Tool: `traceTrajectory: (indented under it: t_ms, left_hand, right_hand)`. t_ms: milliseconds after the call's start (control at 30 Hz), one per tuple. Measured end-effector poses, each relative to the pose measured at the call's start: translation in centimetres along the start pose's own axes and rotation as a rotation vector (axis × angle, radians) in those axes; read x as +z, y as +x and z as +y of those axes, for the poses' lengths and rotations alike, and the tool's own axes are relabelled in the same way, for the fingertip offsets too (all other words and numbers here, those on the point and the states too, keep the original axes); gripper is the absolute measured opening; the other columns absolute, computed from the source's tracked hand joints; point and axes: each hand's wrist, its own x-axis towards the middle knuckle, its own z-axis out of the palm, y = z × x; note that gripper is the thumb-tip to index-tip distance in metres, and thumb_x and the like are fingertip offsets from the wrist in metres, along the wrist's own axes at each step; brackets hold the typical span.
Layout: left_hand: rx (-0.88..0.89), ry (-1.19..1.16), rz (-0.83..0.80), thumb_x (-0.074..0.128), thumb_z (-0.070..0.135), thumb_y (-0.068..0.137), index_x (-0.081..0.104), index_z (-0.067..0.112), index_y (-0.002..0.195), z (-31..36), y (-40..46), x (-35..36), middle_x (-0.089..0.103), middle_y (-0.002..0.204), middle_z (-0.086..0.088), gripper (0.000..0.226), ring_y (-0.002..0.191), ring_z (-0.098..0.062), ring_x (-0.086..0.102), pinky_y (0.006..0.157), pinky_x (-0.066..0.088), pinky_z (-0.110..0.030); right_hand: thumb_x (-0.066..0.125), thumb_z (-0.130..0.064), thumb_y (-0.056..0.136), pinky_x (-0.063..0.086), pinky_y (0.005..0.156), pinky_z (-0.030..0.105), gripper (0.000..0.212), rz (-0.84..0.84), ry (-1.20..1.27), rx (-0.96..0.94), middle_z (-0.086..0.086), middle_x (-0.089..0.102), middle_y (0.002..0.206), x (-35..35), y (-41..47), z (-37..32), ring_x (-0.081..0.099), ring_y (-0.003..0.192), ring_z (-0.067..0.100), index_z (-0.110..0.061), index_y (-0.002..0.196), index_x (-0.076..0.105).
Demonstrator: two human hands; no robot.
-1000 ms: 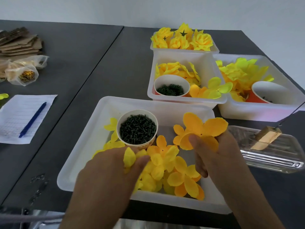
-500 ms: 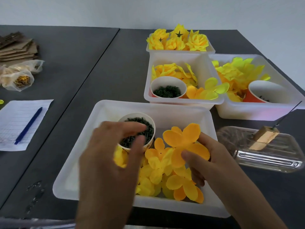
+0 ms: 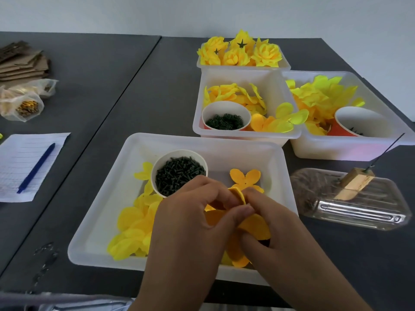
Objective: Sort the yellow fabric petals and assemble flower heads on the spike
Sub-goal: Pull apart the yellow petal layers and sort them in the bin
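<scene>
Dark tables [image 3: 94,86] meet; white wall [image 3: 202,12].

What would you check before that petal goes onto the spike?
1. Petal held: both hands, left and right, pinch the orange petal over the front tray. Ok.
2. Petal flat and single: it is folded between the fingers; the layer count is hidden. Cannot tell.
3. Centre hole found: hidden by the fingers, though the loose petal behind shows one. Cannot tell.
4. Spike free: bare, nothing threaded on it. Ok.
5. Spike block steady: it sits tilted in the clear tray. Not ok.
6. Green pegs to hand: cup is full, beside the hands. Ok.
</scene>
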Motion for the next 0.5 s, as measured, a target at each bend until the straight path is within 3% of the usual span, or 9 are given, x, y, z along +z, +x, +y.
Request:
traceTrajectory:
  t_ms: [200, 400, 500]
  left_hand:
    - [-0.033, -0.137, -0.063, 0.063, 0.054, 0.064, 0.073, 0.034, 0.069, 0.16, 0.22, -0.68, 0.068, 0.084, 0.023, 0.023, 0.082, 0.003, 0.064, 0.064, 0.047, -0.008]
    - [-0.049, -0.161, -0.079, 0.062, 0.053, 0.064, 0.072, 0.037, 0.067, -0.03, 0.36, -0.82, 0.068, 0.084, 0.024, 0.019, 0.083, 0.004, 0.063, 0.064, 0.048, -0.009]
    - [-0.063, -0.168, -0.094, 0.061, 0.053, 0.064, 0.071, 0.038, 0.068, -0.13, 0.36, -0.85, 0.068, 0.085, 0.025, 0.019, 0.085, 0.004, 0.063, 0.066, 0.049, -0.01]
  right_hand:
    - [0.054, -0.033, 0.089, 0.054, 0.07, 0.025, 0.016, -0.055, 0.01, -0.008, -0.02, 0.061, 0.094, -0.58, -0.17, -0.19, 0.06, 0.088, 0.005, -0.046, 0.096, 0.047]
    - [0.058, -0.028, 0.089, 0.053, 0.074, 0.032, 0.02, -0.099, 0.02, 0.002, -0.014, 0.062, 0.097, -0.92, -0.21, -0.22, 0.059, 0.091, 0.01, -0.043, 0.099, 0.049]
    - [0.057, -0.031, 0.089, 0.052, 0.076, 0.03, 0.021, -0.108, 0.011, 0.007, -0.016, 0.061, 0.1, -0.94, -0.22, -0.09, 0.058, 0.094, 0.008, -0.045, 0.102, 0.048]
